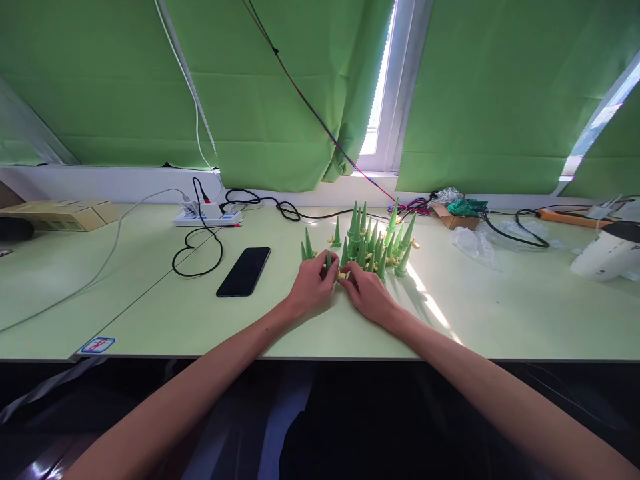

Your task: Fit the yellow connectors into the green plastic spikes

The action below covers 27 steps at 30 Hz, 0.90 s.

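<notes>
My left hand (316, 281) is closed on a green cone (329, 260), which stands upright between its fingers. My right hand (364, 288) pinches a small yellow piece (342, 275) beside the base of that cone. Several upright green cones (363, 247) with yellow pieces at their bases stand in a cluster just behind my right hand. One separate cone (337, 233) is behind the gap between my hands, and a couple more (308, 244) stand behind my left hand. My fingertips partly hide the held parts.
A black phone (244, 272) lies left of my hands on the pale green table (200, 330). Behind it are a power strip (209, 217) and black cables. At the right are a small cardboard box (453, 219), plastic bags (474, 245) and a white container (607, 253).
</notes>
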{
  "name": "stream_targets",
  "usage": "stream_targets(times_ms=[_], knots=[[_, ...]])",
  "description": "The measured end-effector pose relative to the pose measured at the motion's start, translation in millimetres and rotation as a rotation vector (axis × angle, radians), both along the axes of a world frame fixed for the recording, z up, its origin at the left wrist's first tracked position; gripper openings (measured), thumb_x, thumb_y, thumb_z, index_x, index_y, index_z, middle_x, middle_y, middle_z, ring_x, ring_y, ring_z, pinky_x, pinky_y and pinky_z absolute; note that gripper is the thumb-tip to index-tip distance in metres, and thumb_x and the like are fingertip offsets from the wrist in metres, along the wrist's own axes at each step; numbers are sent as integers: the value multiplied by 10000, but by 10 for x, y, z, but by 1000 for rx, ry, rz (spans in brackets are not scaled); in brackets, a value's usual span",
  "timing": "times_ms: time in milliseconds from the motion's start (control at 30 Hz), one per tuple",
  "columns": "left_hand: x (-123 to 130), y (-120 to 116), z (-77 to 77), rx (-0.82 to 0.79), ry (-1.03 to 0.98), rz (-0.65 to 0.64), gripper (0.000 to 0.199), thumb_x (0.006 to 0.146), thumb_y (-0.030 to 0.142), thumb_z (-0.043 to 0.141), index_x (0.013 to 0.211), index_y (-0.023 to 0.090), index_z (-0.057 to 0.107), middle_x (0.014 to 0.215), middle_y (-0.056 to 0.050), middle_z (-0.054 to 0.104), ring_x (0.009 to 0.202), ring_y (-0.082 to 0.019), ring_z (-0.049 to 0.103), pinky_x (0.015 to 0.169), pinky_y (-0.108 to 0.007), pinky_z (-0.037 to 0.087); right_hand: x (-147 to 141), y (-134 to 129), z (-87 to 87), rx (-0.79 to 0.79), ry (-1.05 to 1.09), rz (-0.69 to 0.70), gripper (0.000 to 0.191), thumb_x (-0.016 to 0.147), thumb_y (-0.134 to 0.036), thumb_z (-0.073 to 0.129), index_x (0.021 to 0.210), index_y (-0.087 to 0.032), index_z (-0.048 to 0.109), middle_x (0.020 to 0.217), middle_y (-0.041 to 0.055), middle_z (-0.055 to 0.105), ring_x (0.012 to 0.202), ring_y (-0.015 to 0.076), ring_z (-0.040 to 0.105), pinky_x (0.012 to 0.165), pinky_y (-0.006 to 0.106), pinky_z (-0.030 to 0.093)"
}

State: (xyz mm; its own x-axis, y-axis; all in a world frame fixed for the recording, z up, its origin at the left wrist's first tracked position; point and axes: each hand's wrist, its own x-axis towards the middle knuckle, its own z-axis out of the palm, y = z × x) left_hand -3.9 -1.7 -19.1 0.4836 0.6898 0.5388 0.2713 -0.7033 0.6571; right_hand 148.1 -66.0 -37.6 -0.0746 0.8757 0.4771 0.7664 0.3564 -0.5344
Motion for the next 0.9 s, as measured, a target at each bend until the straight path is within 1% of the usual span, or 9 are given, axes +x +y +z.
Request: stream_targets(times_ms=[167,400,500,533,600,667,700,767,900], knots=[[1,9,-23,2,9,0,197,934,369,474,882,191,542,659,11,583,497,-98,516,504,-225,397,4,10,3,2,-48,-19,102,974,-244,456,945,-190,537,694,14,627,608,173,584,576,251,348],[-1,-2,-7,5,11,-11,203,930,369,483,866,185,543,658,12,577,484,-91,497,488,-223,380,-3,22,-9,-8,-106,-52,277,1006,-298,396,771,-204,509,634,16,589,561,165,556,554,261,300],[-2,-7,0,10,14,-6,201,928,364,488,858,183,543,676,8,588,486,-88,492,492,-225,376,-9,11,5,-36,-104,-59,326,1015,-326,375,746,-202,511,631,21,588,557,163,552,548,263,296],[-2,-6,0,8,10,-4,200,928,363,490,860,183,542,683,6,592,489,-89,496,494,-225,377,-11,6,10,-44,-93,-63,319,1015,-333,375,766,-199,523,637,22,594,563,164,556,550,261,302],[-2,-5,0,-5,1,-5,197,930,363,485,878,183,545,697,3,598,497,-92,507,495,-224,379,-15,-3,16,-48,-54,-55,246,1008,-339,398,886,-194,554,656,12,608,581,164,567,565,255,323],[-1,-5,0,-13,-6,1,195,935,360,477,887,184,548,685,6,593,502,-96,516,498,-223,383,-15,-6,10,-42,-11,-34,174,992,-328,441,1054,-193,531,668,-8,614,590,161,572,583,248,348],[-1,-6,1,-13,-7,8,194,936,357,475,888,184,550,676,9,589,504,-97,520,503,-224,386,-13,-4,4,-38,3,-23,181,983,-316,461,1111,-195,505,671,-18,614,592,159,571,591,245,357],[1,-8,2,-11,-4,22,194,935,354,476,884,183,553,669,11,587,503,-96,519,508,-224,387,-8,2,-12,-32,10,-12,187,972,-282,477,1140,-199,479,683,-24,613,598,155,571,602,241,370],[4,-11,2,-1,3,29,198,938,353,468,880,183,549,694,9,599,480,-82,483,495,-221,369,2,14,-29,-32,-9,-15,134,975,-250,461,1096,-202,490,705,-12,615,612,155,575,610,238,378]])
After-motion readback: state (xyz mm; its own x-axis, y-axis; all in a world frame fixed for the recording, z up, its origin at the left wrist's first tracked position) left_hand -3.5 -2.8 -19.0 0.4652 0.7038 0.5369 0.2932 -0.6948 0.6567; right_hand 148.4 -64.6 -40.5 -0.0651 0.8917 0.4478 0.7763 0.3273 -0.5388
